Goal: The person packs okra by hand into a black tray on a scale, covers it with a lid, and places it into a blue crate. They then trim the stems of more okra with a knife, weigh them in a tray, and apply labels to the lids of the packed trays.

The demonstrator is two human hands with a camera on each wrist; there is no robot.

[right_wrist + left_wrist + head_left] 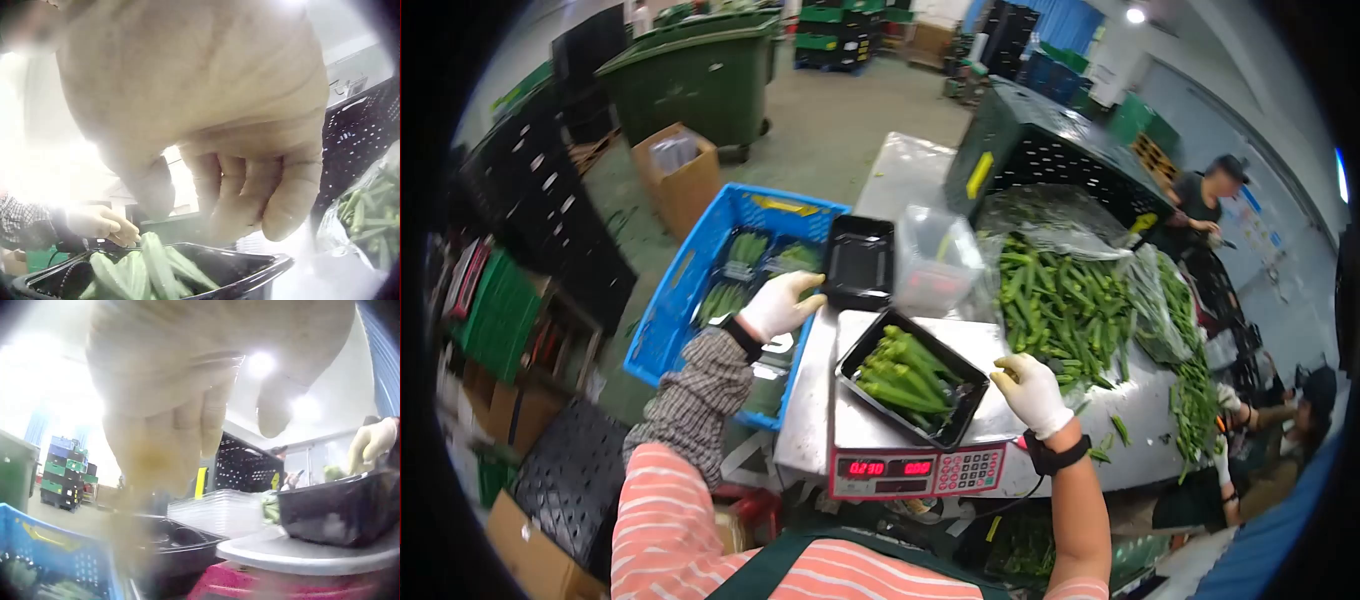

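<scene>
A black plastic tray [972, 406] filled with green okra [905, 375] sits on the scale [920, 470], whose red display reads 0.230. Just off the tray's right corner is my gloved right hand [1037, 395], fingers loosely bent and nothing in them. In the right wrist view the okra [134, 272] lies beneath that hand, inside the dark rim. My gloved left hand [780, 305] hovers by the blue crate's right side, fingertips close to an empty black tray [860, 262]. It holds nothing, and its fingers reach loosely downward in the left wrist view.
The blue crate [675, 300] at left contains packed trays of okra. Clear plastic containers [935, 265] stand behind the scale. To the right, loose okra [1060, 310] spills from plastic before a tipped dark crate [1060, 150]. Other people [1215, 195] work at the far right.
</scene>
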